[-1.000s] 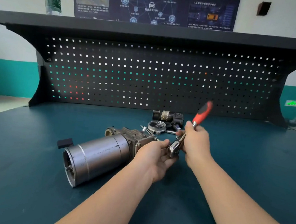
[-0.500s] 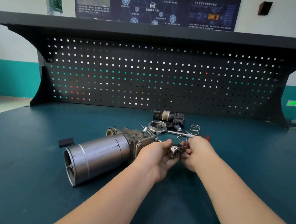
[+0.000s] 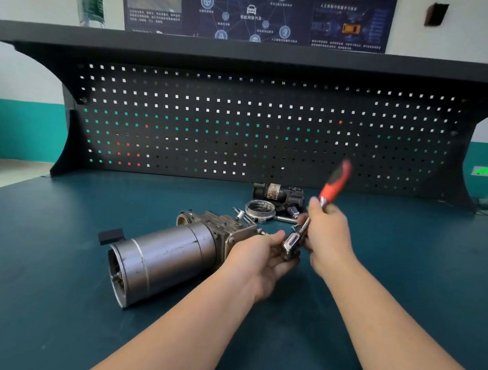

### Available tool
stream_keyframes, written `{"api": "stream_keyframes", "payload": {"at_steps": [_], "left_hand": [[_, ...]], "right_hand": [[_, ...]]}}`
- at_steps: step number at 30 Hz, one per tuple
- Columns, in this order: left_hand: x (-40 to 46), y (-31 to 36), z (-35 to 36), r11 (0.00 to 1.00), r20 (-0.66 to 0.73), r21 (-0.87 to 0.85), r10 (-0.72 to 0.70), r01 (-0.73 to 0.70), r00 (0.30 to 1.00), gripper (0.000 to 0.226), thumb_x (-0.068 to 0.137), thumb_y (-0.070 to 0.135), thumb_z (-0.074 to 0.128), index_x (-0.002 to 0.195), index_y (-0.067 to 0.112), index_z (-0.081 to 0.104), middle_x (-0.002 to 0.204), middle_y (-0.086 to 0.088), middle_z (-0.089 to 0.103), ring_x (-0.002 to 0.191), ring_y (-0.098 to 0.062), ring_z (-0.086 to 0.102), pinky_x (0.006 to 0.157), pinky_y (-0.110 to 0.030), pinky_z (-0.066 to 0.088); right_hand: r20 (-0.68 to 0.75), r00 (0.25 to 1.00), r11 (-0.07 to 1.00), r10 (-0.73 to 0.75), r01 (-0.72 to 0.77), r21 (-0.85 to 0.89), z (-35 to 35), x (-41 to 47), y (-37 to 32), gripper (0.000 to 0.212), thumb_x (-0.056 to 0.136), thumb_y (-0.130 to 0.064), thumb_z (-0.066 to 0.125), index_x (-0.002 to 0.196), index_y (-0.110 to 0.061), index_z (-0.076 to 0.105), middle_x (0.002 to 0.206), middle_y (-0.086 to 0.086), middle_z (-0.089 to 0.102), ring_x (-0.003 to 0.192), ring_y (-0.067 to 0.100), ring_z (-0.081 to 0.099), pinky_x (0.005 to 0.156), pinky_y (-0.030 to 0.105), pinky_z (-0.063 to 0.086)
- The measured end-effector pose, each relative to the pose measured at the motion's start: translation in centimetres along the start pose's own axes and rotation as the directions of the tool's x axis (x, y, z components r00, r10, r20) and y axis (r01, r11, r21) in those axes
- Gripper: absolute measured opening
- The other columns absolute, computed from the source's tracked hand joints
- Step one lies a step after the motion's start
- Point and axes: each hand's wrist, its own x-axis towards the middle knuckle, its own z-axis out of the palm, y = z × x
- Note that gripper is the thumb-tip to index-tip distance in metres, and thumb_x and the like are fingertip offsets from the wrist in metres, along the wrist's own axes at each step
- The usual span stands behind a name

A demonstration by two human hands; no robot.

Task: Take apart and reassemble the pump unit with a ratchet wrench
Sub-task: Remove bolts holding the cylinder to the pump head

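Both forearms reach forward; the left hand [image 3: 260,255] cups palm-up with curled fingers, the right hand [image 3: 325,237] is fisted, knuckles toward the camera.

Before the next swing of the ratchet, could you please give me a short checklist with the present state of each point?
1. Right hand grips the ratchet wrench shaft: ok.
2. Left hand holds at the wrench head: ok.
3. Socket seated on a fastener: cannot tell, hidden by the fingers.
4. Pump unit lies flat on the bench: ok.
5. Loose ring and small parts lie clear of the handle's swing: cannot tell.
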Motion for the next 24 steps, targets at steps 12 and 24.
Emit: {"api": "stream_keyframes", "payload": {"at_steps": [12,24], "left_hand": [[-0.6,0.2,0.2,0.999,0.022,-0.040,-0.016,0.017,1.000,0.016,0.094,0.007,0.052,0.082,0.002,0.061,0.068,-0.009,0.063,0.058,-0.017,0.062,0.047,-0.027,0.056],[-0.2,0.1,0.1,0.999,0.026,-0.018,-0.037,0.037,0.999,0.011,0.095,0.007,0.051,0.091,-0.002,0.054,0.085,-0.017,0.063,0.078,-0.025,0.061,0.075,-0.037,0.051]], "right_hand": [[0.289,0.742,0.718,-0.605,0.665,-0.207,0.7,-3.0,-1.0,0.018,0.097,-0.025,0.049,0.079,-0.020,0.047,0.056,-0.009,0.054,0.052,0.005,0.052,0.053,0.018,0.042],[0.013,0.910,0.864,0.413,-0.397,0.309,-0.1,0.3,0.9,0.024,0.100,-0.017,0.043,0.077,-0.012,0.046,0.062,0.003,0.052,0.021,0.003,0.032,0.026,0.011,0.020]]}}
